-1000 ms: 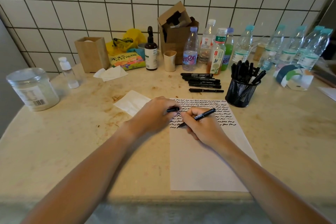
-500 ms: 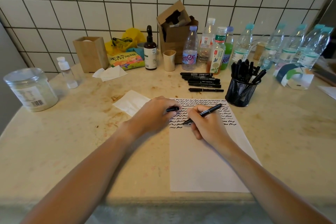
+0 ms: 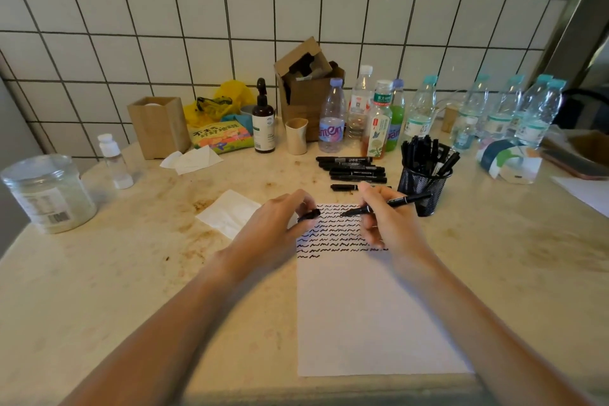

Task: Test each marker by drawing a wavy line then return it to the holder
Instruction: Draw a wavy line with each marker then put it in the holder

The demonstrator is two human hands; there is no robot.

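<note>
A white paper sheet point(image 3: 369, 313) lies on the table, its top part filled with rows of black wavy lines. My right hand point(image 3: 392, 227) holds an uncapped black marker point(image 3: 398, 202) lifted above the sheet, tip pointing left. My left hand point(image 3: 273, 227) pinches the marker's black cap point(image 3: 310, 215) at the sheet's top left corner, a short gap from the tip. A black mesh holder point(image 3: 423, 186) full of markers stands just right of the sheet's top. Several black markers point(image 3: 354, 170) lie in a row behind the sheet.
A folded white napkin point(image 3: 230, 216) lies left of my left hand. Several bottles point(image 3: 333, 119) and a cardboard box point(image 3: 308, 89) line the tiled wall. A clear plastic jar point(image 3: 49, 194) stands far left, a tape roll point(image 3: 507, 160) at the right.
My right hand has lifted the marker off the paper and swung its tip left toward the cap. My left hand has risen a little with the cap. The camera has tilted up.
</note>
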